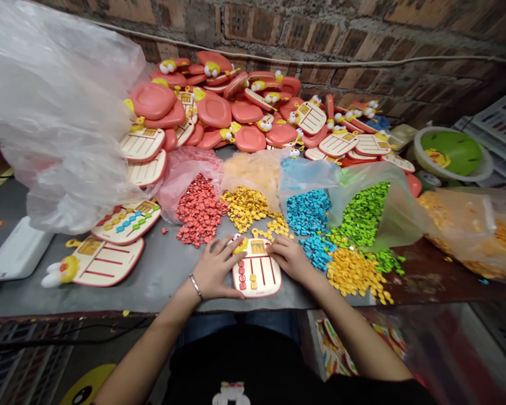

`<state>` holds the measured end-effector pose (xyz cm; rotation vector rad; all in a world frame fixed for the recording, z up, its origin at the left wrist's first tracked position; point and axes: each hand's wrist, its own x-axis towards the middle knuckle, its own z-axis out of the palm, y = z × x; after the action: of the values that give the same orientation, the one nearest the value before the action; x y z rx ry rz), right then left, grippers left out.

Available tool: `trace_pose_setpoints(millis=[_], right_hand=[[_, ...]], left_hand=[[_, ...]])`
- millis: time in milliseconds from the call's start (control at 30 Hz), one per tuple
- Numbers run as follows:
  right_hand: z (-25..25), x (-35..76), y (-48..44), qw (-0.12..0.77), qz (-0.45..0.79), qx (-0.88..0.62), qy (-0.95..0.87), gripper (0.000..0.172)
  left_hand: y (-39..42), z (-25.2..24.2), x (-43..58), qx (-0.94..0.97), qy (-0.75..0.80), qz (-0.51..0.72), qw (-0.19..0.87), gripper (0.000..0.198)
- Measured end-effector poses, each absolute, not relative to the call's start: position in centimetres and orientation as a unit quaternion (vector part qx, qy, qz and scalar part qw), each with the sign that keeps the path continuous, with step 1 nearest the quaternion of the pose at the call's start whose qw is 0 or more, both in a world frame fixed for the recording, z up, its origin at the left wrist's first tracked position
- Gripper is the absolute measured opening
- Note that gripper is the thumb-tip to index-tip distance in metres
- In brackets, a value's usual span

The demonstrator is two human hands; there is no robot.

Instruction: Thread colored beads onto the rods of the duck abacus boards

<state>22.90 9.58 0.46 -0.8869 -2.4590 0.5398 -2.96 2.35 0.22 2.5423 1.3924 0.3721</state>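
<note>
A cream toy board [270, 277] with a red rim lies flat on the table before me, its yellow animal head at the upper left. Red pieces [242, 277] line its leftmost slot, and yellow pieces [253, 281] sit in the lower part of the slot beside it. The other slots look bare. My left hand [217, 267] is open, fingers spread, resting along the board's left side and top. My right hand [290, 257] is at the upper right edge, fingers bent and pressed together; what they hold, if anything, is hidden.
Piles of red pieces [198, 214], yellow pieces [244, 209], blue pieces [307, 211] and green pieces [365, 214] spill from plastic bags. Orange-yellow pieces [356, 273] lie right. Behind, red-backed boards [215, 109] are heaped against a brick wall. A filled board [129, 222] overlaps another board [105, 263] left.
</note>
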Motion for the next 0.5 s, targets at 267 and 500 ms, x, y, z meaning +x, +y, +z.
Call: trace_pose_setpoints(millis=[267,500], right_hand=[[-0.5,21.0,7.9,0.301,0.313,-0.374,-0.819,0.022],[1.2,20.6,8.2,0.219,0.437,-0.264,-0.831,0.016]], left_hand=[[2.5,0.3,-2.8,0.865,0.471,0.124,0.118,0.097],[2.5,0.3,-2.9,0.865,0.473,0.116,0.117,0.096]])
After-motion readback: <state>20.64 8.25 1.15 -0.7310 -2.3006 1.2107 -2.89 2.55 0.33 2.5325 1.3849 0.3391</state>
